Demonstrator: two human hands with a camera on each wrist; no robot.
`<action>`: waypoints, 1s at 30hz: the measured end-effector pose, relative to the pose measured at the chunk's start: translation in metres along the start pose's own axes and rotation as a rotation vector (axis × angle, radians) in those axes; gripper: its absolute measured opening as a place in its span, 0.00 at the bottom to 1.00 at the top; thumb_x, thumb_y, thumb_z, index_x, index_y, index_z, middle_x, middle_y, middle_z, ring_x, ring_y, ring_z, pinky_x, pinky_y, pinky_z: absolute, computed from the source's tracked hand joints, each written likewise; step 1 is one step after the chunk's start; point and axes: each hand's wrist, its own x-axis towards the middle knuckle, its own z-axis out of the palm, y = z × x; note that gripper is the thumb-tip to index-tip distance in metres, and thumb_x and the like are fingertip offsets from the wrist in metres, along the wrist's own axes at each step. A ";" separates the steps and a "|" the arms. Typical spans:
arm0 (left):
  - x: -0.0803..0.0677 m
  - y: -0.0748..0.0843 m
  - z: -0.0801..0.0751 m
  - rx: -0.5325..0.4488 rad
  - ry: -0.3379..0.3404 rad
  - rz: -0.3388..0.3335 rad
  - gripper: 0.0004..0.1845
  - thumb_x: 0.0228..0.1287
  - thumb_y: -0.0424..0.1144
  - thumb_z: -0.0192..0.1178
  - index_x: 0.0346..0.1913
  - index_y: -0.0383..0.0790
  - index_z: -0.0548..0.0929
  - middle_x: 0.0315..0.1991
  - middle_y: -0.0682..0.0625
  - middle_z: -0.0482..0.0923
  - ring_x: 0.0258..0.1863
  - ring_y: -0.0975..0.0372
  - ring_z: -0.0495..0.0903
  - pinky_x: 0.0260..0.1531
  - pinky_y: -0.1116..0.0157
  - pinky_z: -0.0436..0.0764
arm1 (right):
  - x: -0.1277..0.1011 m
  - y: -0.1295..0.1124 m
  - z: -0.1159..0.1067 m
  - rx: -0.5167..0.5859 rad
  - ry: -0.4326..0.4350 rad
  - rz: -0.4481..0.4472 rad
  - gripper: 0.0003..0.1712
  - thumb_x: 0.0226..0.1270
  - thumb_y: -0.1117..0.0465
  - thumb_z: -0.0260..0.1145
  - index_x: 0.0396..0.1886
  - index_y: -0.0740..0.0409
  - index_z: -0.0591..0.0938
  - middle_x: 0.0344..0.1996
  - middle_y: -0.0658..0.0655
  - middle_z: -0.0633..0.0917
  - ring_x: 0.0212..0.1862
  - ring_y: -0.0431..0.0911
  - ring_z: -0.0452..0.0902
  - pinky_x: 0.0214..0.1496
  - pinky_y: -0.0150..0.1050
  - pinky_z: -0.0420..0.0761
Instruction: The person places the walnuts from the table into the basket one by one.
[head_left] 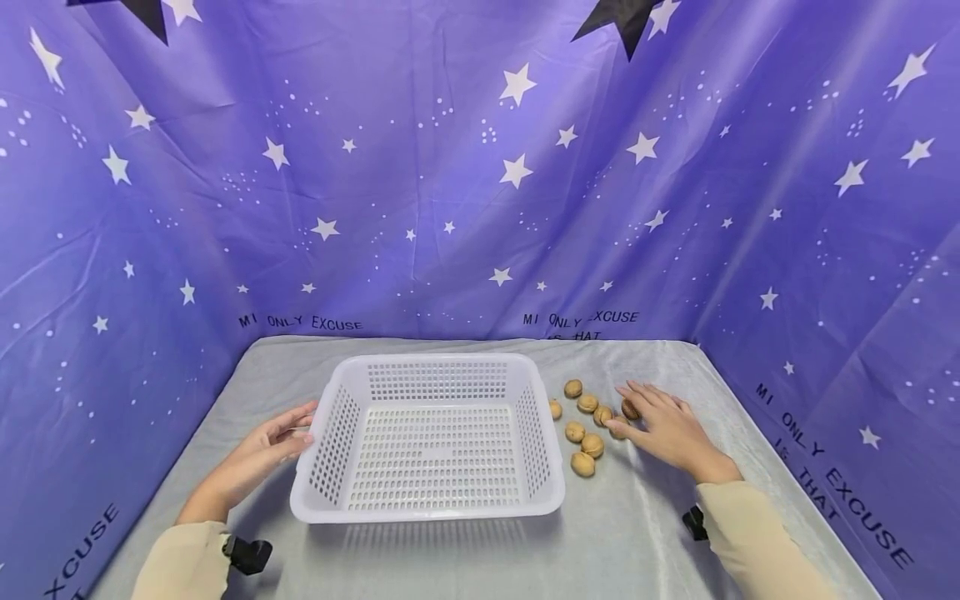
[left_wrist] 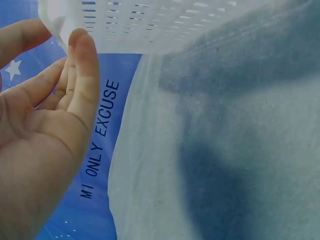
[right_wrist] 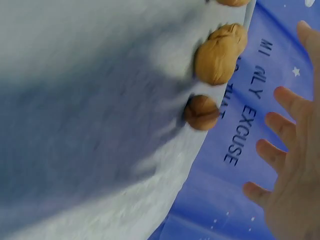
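Left and right hands at a basket and loose walnuts. The white perforated basket [head_left: 427,514] is set immediately to the right of the left hand [head_left: 258,450], with its near rim facing the wearer. Its left side is met by the fingertips of that hand, whose digits are relaxed and parted; no pinch on the rim is apparent, so the contact is best read as light steadying rather than a firm hold. The walnuts [head_left: 592,445] are scattered on the grey cloth [head_left: 450,567] to the left of the right hand [head_left: 667,433], in the gap between it and the basket; presumably they are left within short reach of both. The right hand is spread wide, palm down, above the outermost of them, and nothing is seen to be gripped. A darker walnut [right_wrist: 202,113] lies beneath its fingers; whether it is touched cannot be told. The spread may be explained by the several walnuts that are covered at once. Beyond both hands, a starred purple backdrop [head_left: 420,258] is hung.
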 end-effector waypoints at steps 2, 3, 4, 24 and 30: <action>0.000 0.000 0.000 -0.026 -0.013 0.003 0.35 0.75 0.34 0.56 0.77 0.28 0.55 0.66 0.34 0.67 0.53 0.64 0.79 0.51 0.66 0.79 | 0.006 -0.006 0.002 0.012 0.006 -0.023 0.45 0.69 0.33 0.59 0.75 0.56 0.67 0.74 0.65 0.64 0.73 0.65 0.56 0.69 0.70 0.51; 0.000 0.001 -0.001 -0.036 -0.021 0.005 0.35 0.75 0.33 0.56 0.77 0.28 0.54 0.66 0.34 0.67 0.52 0.64 0.80 0.51 0.66 0.79 | 0.010 -0.009 0.003 0.019 0.010 -0.036 0.44 0.70 0.34 0.60 0.74 0.57 0.69 0.73 0.65 0.65 0.72 0.65 0.57 0.68 0.70 0.52; 0.000 0.001 -0.001 -0.046 -0.033 0.011 0.35 0.75 0.32 0.56 0.77 0.27 0.53 0.66 0.33 0.67 0.52 0.63 0.80 0.51 0.65 0.80 | 0.013 -0.011 0.004 0.024 0.015 -0.047 0.44 0.70 0.34 0.61 0.74 0.58 0.69 0.73 0.65 0.66 0.72 0.66 0.58 0.68 0.70 0.54; -0.001 -0.001 -0.004 -0.085 -0.084 0.005 0.36 0.74 0.29 0.55 0.77 0.27 0.51 0.68 0.29 0.62 0.53 0.59 0.81 0.53 0.63 0.80 | 0.072 -0.049 0.041 0.278 -0.122 -0.071 0.30 0.69 0.49 0.69 0.61 0.67 0.80 0.54 0.63 0.83 0.50 0.55 0.81 0.52 0.51 0.81; 0.002 0.000 -0.007 -0.111 -0.120 0.025 0.36 0.74 0.28 0.54 0.77 0.26 0.49 0.68 0.28 0.61 0.54 0.59 0.80 0.53 0.61 0.80 | 0.087 -0.059 0.044 0.230 -0.179 -0.111 0.18 0.69 0.58 0.68 0.55 0.62 0.86 0.46 0.58 0.87 0.44 0.49 0.83 0.48 0.47 0.83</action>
